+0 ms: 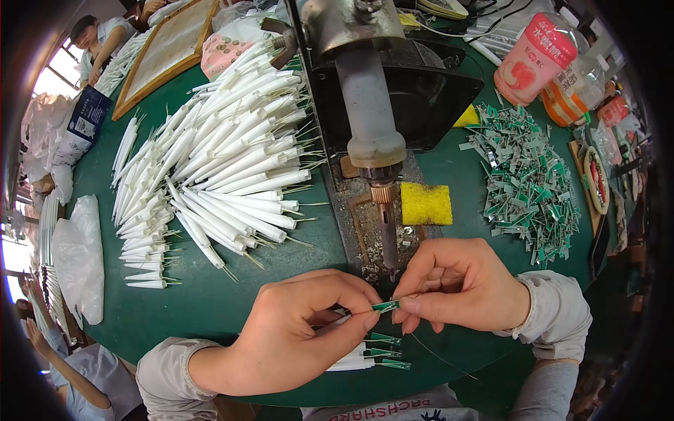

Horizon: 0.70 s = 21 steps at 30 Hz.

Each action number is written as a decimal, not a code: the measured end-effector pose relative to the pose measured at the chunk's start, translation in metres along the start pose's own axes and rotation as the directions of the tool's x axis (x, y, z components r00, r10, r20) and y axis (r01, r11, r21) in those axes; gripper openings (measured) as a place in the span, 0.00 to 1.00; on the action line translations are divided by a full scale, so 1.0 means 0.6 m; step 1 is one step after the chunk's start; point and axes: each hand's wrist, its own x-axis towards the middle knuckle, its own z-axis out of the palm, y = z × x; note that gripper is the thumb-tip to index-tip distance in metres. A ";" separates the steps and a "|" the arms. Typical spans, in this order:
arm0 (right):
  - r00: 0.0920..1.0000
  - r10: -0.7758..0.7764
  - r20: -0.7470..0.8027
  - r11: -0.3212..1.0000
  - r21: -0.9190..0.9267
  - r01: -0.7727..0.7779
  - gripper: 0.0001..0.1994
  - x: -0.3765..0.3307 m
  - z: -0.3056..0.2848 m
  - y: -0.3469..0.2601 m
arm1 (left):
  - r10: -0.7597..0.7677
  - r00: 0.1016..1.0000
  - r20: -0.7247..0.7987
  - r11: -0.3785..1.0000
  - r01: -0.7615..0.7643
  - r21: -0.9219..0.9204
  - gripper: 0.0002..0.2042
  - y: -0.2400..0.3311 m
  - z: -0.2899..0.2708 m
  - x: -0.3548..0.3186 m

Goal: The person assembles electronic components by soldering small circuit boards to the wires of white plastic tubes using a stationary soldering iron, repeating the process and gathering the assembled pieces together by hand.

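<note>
My left hand (pixel 281 330) is closed, thumb and forefinger pinching a small green circuit board (pixel 385 306). My right hand (pixel 456 288) pinches the board's other end, its remaining fingers curled. A thin grey wire (pixel 442 356) trails from beneath the right fingers toward the lower right; its upper end is hidden. Just above both hands points the tip of an upright soldering iron (pixel 387 238). Partly covered by my left hand, several white tubes (pixel 351 363) with green boards at their ends lie near the table's front edge. Whether a tube hangs from the held board is hidden by my left hand.
A large heap of white tubes with wire leads (pixel 232 161) covers the left table. On the right lies a pile of small green boards (pixel 530 182). A yellow sponge (pixel 425 204) sits beside the iron. Bottles (pixel 537 56) stand far right; other people work at left.
</note>
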 end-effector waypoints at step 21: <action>0.827 -0.530 -0.185 0.737 -0.583 0.342 0.07 0.006 0.018 0.006 | 0.159 0.976 -0.146 0.985 -0.167 -0.045 0.02 0.005 -0.002 0.018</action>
